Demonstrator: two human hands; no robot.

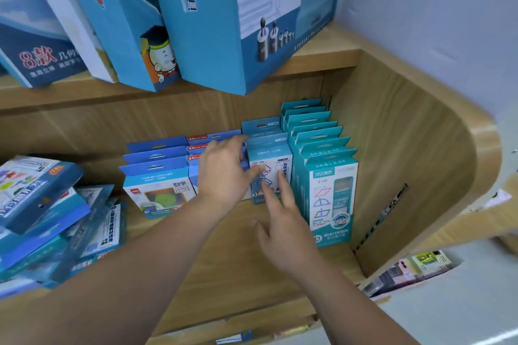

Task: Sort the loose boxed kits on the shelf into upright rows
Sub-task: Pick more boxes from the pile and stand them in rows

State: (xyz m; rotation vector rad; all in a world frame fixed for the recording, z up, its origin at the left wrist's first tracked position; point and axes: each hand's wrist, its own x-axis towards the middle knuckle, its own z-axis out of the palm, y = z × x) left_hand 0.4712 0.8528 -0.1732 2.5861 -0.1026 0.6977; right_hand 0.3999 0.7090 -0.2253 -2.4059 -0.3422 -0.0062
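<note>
On the wooden shelf (pixel 224 260) four rows of boxed kits stand upright, face forward. At the right of the frame, against the curved side wall, runs the longest row, of teal boxes (pixel 333 199). Just left of it stands a short row of blue-and-white boxes (pixel 269 155), then a row of red-labelled boxes (pixel 197 147), and at centre left a row of blue boxes (pixel 157 187).

The left hand (pixel 224 173) reaches in from the lower left and lies over the front of the red-labelled row, hiding most of it. Its fingers are spread and fairly straight, their tips against the left edge of the front blue-and-white box; its grip is released, closed round nothing.

The right hand (pixel 286 230) comes up from the lower right with its grip also released. Its fingers are straight, and the fingertips (pixel 280 176) touch the face of that same box near its lower right part.

At the lower left of the frame a loose pile of kits (pixel 42 199) lies flat and askew, well apart from the rows. On the shelf above, across the top of the frame, large blue boxes (pixel 218 22) lean to the left.
</note>
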